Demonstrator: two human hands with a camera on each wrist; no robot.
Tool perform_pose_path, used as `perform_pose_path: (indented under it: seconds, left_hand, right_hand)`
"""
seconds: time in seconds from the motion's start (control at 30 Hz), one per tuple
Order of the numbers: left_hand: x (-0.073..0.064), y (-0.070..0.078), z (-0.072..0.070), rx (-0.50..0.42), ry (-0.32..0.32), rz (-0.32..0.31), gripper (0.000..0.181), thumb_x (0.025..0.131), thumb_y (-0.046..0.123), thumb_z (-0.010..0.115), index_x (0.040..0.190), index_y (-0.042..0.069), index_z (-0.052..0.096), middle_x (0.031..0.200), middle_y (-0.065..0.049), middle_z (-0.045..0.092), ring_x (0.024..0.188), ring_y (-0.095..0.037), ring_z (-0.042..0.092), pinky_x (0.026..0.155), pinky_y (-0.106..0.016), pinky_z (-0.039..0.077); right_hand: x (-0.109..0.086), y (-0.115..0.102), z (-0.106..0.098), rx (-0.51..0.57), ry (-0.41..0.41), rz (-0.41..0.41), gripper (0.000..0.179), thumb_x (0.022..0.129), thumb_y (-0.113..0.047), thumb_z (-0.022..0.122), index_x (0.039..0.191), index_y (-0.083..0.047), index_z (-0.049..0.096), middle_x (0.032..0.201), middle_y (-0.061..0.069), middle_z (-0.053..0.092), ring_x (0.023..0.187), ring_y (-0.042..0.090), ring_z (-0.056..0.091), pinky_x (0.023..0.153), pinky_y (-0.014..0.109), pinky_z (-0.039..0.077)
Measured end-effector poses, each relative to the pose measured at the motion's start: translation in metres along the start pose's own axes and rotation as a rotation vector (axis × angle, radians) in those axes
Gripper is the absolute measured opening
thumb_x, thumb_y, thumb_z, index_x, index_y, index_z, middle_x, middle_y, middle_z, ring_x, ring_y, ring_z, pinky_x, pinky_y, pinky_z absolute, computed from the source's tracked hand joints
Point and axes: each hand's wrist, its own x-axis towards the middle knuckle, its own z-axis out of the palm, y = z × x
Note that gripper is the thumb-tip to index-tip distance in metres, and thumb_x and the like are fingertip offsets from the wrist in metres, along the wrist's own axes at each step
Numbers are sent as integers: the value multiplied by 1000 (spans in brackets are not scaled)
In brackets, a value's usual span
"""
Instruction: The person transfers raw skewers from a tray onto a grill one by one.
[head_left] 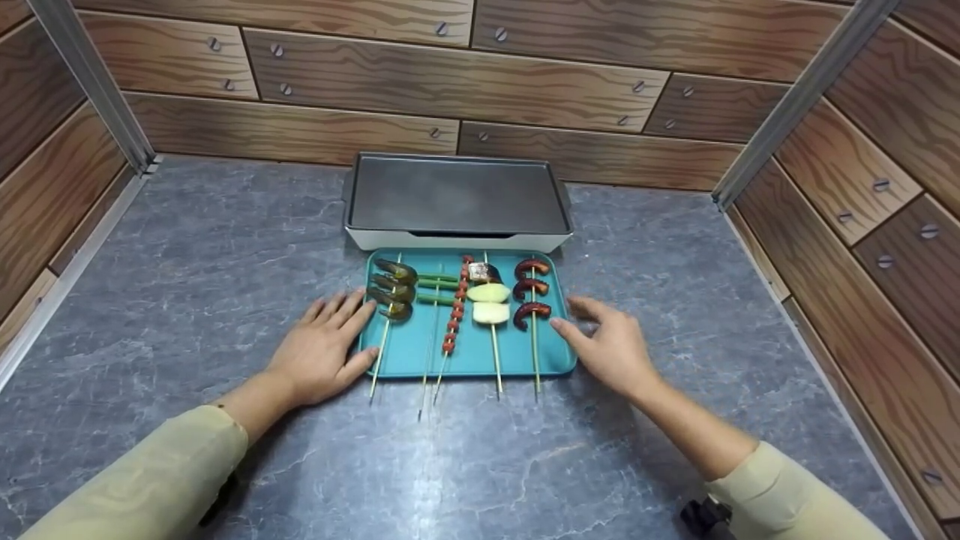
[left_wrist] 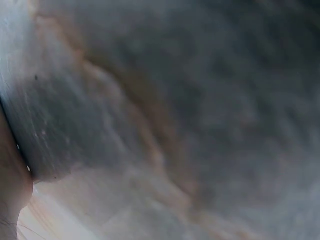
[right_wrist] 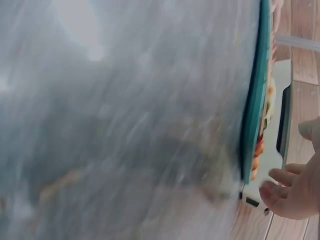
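Wrinkly yellow sleeves [head_left: 150,472] lie nearest. Left hand [head_left: 321,352], fingers spread straight, and right hand [head_left: 613,346], loosely bent, hold nothing by a round-cornered blue tray [head_left: 474,361] of food skewers [head_left: 491,312].

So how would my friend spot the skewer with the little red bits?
Find the griddle, then the teal tray in front of it. Near the tray's middle, between green pieces and pale slices, lies the red-chunk skewer; only it carries a long row of small bits.

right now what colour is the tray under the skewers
Teal: the tray shows best in the head view.
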Motion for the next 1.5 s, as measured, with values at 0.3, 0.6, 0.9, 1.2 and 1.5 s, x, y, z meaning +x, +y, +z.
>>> perform_pose_path:
  seconds: [0.3,0.6,0.9,1.2,1.5]
  left_hand:
    - [-1,0,-1,-17,7,2,75,110,55,44,168,9,31,174,-15,23,159,-42,24,129,-60,19]
    - [-1,0,-2,-7,9,5,76,110,55,43,168,9,31,174,-15,22,159,-41,23,129,-60,18]
    - [-1,0,0,-7,29,12,75,109,54,44,167,8,33,173,-16,25,158,-43,25,129,-60,19]
    - [0,-1,1,-6,20,11,76,109,55,44,168,8,31,174,-16,24,159,-41,24,129,-59,20]
    - [-1,0,1,-12,38,-2,84,107,53,48,167,0,25,172,-18,27,158,-41,26,129,-58,20]
  right_hand:
    - [-11,-16,-6,392,-231,354,35,101,-28,75,116,4,74,95,14,79,71,21,76,55,27,58]
    - [-26,-13,-4,618,-464,600,37,102,-29,73,109,7,73,86,12,79,66,16,75,50,21,56]
    - [-33,-10,9,741,-537,682,39,101,-28,74,114,8,71,91,17,79,72,18,78,58,24,63]
    - [-35,-9,14,862,-548,715,33,101,-20,74,118,8,69,92,15,80,74,16,78,65,24,64]
    - [-36,-8,14,869,-569,688,19,102,-14,72,109,4,72,93,13,80,74,14,78,66,24,64]
